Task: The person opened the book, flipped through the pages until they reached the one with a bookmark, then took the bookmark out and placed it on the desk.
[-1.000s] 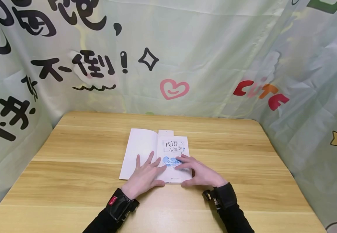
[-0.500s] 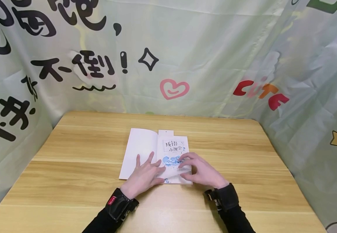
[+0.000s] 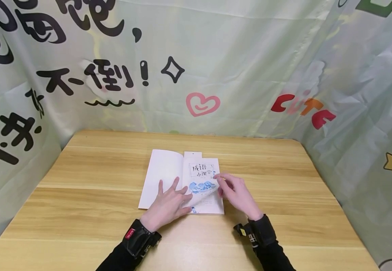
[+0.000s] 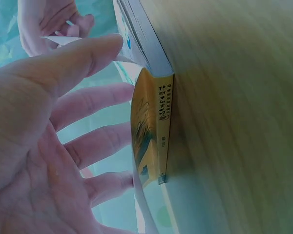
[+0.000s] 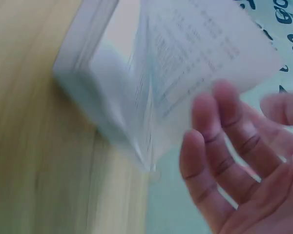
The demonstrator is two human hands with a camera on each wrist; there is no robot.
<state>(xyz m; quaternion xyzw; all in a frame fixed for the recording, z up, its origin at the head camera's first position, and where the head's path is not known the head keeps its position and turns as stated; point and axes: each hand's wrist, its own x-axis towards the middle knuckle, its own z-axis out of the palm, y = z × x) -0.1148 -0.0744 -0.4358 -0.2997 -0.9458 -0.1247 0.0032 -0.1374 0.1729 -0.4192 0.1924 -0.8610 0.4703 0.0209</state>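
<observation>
Counted: one table [image 3: 196,244], one open book [image 3: 182,171], one left hand [image 3: 167,207], one right hand [image 3: 238,195], two black wristbands [image 3: 141,238], one far pink heart [image 3: 203,104].

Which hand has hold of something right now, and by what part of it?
The right hand pinches the title page near its lower outer corner, lifting it. The left hand grips nothing; its spread fingers rest on the open book.

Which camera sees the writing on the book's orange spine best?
The left wrist view: the spine faces it, lettering showing. The head view looks down on the open book, and the right wrist view shows pages; neither shows the spine.
</observation>
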